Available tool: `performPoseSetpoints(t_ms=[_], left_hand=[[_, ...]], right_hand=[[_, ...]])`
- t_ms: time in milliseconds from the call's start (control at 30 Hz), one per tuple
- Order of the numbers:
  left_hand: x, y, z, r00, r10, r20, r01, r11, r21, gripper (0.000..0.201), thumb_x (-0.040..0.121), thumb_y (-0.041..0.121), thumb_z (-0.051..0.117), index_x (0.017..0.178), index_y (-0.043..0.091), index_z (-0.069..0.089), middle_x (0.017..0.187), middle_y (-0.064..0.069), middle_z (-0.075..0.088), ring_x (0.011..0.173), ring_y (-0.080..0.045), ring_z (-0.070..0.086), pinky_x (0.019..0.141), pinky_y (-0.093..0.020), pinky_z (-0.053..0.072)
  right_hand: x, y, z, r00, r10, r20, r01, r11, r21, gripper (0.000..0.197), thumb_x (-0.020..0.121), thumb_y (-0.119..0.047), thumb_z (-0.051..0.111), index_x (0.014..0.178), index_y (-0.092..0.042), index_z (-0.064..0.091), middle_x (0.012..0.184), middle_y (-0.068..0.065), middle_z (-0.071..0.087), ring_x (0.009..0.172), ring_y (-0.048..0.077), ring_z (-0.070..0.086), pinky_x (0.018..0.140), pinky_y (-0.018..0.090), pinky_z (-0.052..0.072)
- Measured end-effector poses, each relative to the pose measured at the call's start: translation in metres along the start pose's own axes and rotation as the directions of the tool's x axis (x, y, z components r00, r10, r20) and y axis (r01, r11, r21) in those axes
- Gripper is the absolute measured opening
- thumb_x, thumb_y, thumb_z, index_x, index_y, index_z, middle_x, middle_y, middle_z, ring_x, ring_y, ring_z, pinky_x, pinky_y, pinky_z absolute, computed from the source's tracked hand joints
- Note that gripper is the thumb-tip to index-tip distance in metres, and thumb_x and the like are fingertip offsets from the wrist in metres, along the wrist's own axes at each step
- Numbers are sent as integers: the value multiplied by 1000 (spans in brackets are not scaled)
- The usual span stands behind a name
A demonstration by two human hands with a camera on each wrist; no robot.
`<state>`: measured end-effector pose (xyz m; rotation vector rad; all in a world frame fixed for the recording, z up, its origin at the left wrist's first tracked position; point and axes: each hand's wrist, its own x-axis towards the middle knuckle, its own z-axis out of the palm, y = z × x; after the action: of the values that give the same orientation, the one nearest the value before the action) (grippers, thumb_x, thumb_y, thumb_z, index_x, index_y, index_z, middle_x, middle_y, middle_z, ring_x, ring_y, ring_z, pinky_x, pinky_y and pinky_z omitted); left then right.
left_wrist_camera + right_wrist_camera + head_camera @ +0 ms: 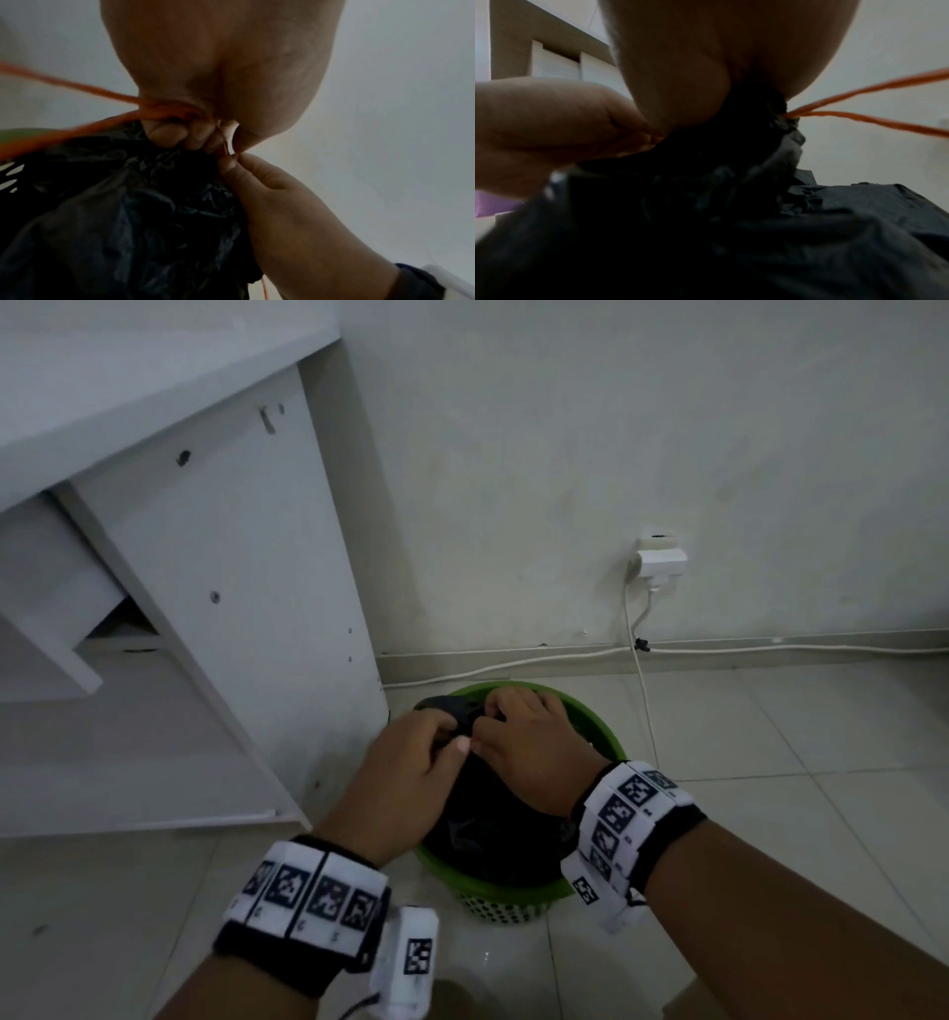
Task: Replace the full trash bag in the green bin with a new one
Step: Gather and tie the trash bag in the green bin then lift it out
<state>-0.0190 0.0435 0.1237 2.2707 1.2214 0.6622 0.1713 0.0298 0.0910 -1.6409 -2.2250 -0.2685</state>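
Observation:
A green bin with a perforated wall stands on the tiled floor. It holds a full black trash bag whose top is gathered into a neck. Both hands meet over that neck. My left hand has its fingers curled round the bag's orange drawstring and the crumpled neck. My right hand pinches a thin orange strand between thumb and finger at the same spot. In the right wrist view, two drawstring strands run out to the right from the bunched black plastic.
A white desk's side panel stands close to the bin's left. A wall socket with a plug sits behind on the right. Its white cable drops past the bin's right side, and another runs along the skirting.

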Motion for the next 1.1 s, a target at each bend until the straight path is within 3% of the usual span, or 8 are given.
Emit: performPoseSetpoints(t_ms=[100, 200, 433, 700, 833, 933, 1033, 1100], left_hand=[[6, 15, 14, 974, -218, 62, 227, 934, -275, 16, 102, 33, 47, 95, 23, 57, 84, 0, 63, 77, -17, 60, 67, -34, 45], [12, 20, 18, 953, -301, 46, 301, 910, -286, 24, 103, 31, 45, 89, 15, 56, 82, -5, 60, 74, -18, 55, 61, -32, 38], [17, 0, 2, 987, -84, 134, 95, 993, -75, 31, 98, 31, 58, 74, 13, 59, 72, -3, 64, 66, -15, 57, 62, -32, 41], [14, -23, -4, 985, -36, 171, 45, 998, -50, 23, 95, 24, 64, 74, 16, 66, 71, -5, 68, 63, -11, 57, 60, -27, 41], [8, -19, 6, 986, -70, 152, 82, 994, -75, 30, 97, 31, 60, 73, 14, 61, 68, 0, 62, 62, -13, 55, 60, -30, 40], [8, -9, 12, 985, -160, 67, 171, 961, -218, 32, 102, 31, 53, 76, 13, 59, 71, -2, 61, 64, -12, 54, 60, -29, 38], [8, 1, 14, 974, -226, -19, 208, 925, -318, 38, 103, 34, 47, 76, 10, 55, 67, -6, 57, 61, -16, 50, 60, -33, 38], [8, 3, 16, 968, -247, -36, 222, 917, -331, 40, 103, 34, 46, 72, 12, 57, 63, -3, 57, 58, -17, 51, 59, -33, 38]], right_hand=[[2, -3, -4, 1000, -13, -3, 13, 1000, 17, 31, 91, -37, 41, 89, -15, 63, 94, 11, 57, 87, 33, 57, 78, 46, 45], [2, -3, -6, 1000, -6, -12, 6, 1000, 27, 33, 91, -38, 41, 88, -14, 63, 94, 11, 58, 88, 32, 57, 79, 46, 44], [-11, 4, -7, 996, -83, 17, 83, 996, 31, 35, 92, -39, 43, 93, -14, 67, 106, 9, 61, 100, 31, 59, 88, 46, 45], [-13, 14, -6, 987, -92, 128, 86, 995, 58, 36, 92, -44, 43, 99, -19, 68, 113, 8, 59, 108, 30, 54, 92, 45, 40], [-15, 14, -2, 965, 71, 252, -125, 970, 206, 32, 90, -51, 52, 108, -32, 69, 121, 0, 52, 118, 22, 46, 102, 48, 33], [-22, 12, -1, 961, 228, 155, -275, 837, 473, 49, 79, -63, 61, 122, -39, 62, 128, -4, 47, 121, 14, 46, 106, 42, 37], [-34, 13, -6, 943, 320, 90, -305, 727, 615, 74, 80, -58, 69, 144, -30, 44, 143, 1, 42, 130, 11, 41, 108, 25, 33], [-43, 16, -15, 913, 384, 137, -391, 725, 567, 74, 83, -62, 64, 145, -27, 41, 143, -3, 48, 129, 11, 46, 107, 29, 40]])
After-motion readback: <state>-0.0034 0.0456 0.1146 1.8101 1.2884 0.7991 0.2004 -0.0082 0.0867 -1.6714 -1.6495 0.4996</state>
